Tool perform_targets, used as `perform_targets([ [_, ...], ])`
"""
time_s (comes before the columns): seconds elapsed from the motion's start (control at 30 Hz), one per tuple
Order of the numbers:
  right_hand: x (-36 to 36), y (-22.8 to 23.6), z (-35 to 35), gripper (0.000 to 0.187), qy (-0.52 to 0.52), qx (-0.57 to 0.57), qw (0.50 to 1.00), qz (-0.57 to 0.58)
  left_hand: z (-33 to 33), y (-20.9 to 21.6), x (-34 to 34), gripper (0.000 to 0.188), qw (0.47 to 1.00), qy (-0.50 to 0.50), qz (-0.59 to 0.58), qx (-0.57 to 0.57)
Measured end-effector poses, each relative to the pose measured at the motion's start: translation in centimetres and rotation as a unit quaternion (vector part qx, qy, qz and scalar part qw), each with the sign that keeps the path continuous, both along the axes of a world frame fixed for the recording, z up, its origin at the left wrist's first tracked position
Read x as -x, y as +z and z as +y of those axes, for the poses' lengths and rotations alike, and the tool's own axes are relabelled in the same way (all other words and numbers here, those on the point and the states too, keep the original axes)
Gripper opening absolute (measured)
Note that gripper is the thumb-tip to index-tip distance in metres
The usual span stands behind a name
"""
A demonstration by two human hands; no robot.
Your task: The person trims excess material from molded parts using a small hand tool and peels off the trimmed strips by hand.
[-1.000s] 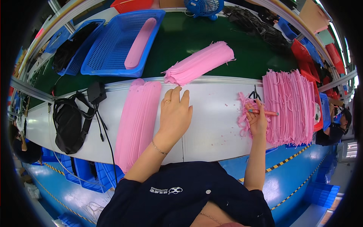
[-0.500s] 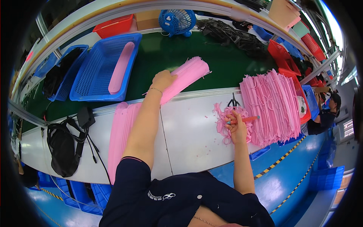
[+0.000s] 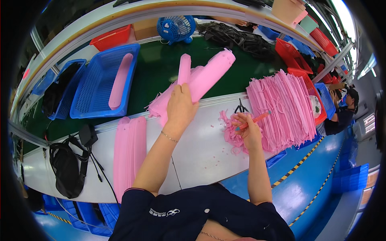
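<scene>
My left hand (image 3: 179, 105) is closed around a narrow pink strip (image 3: 184, 66) with a rounded end that points up and away from me. Against the same hand lies a wider pink bundle (image 3: 213, 72), slanting over the green mat, its frayed near end at the table's metal edge. Between the fingers of my right hand (image 3: 250, 130) sits an orange pen-like tool (image 3: 262, 117) with a teal end. That hand hovers over a heap of curly pink offcuts (image 3: 232, 134). Beside the heap are black-handled snips (image 3: 241, 106), partly hidden.
A tall stack of fringed pink strips (image 3: 281, 110) stands at the right. Smooth pink strips (image 3: 129, 156) lie left of my arm. Farther back are a blue basket (image 3: 92, 86) holding one pink strip, a blue fan (image 3: 176, 29) and black straps (image 3: 237, 42). A black bag (image 3: 70, 168) rests at left.
My left hand has shifted, and a narrow strip now stands out from its grip. The pink bundle has been turned and raised at its far end. The right hand still holds the orange tool.
</scene>
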State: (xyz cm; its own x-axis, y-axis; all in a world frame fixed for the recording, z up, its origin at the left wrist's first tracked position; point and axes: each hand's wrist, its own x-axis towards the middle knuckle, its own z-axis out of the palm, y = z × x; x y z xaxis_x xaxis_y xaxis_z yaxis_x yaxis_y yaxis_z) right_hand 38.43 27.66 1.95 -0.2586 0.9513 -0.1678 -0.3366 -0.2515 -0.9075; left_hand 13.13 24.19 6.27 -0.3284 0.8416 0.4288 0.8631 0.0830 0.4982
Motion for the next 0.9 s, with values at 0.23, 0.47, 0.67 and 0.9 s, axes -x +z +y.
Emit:
perform_targets([
  [0.23, 0.2, 3.5, 0.4, 0.029, -0.082, -0.098, 0.988, -0.083, -8.1, -0.8, -4.8, 0.058, 0.98, -0.183, -0.052, 0.057],
  [0.47, 1.8, 4.6, -3.9, 0.023, 0.039, -0.032, 0.999, -0.018, -9.4, -1.3, -1.4, 0.047, 0.735, -0.32, -0.546, 0.241],
  [0.67, 2.4, 3.6, -4.4, 0.029, 0.078, -0.004, 0.996, -0.042, -10.0, -0.1, -1.0, 0.054, 0.611, -0.361, -0.666, 0.227],
  [0.9, 1.9, 2.4, -3.2, 0.03, -0.003, 0.0, 1.0, -0.003, -10.6, -0.6, -0.2, 0.053, 0.582, -0.29, -0.737, 0.187],
])
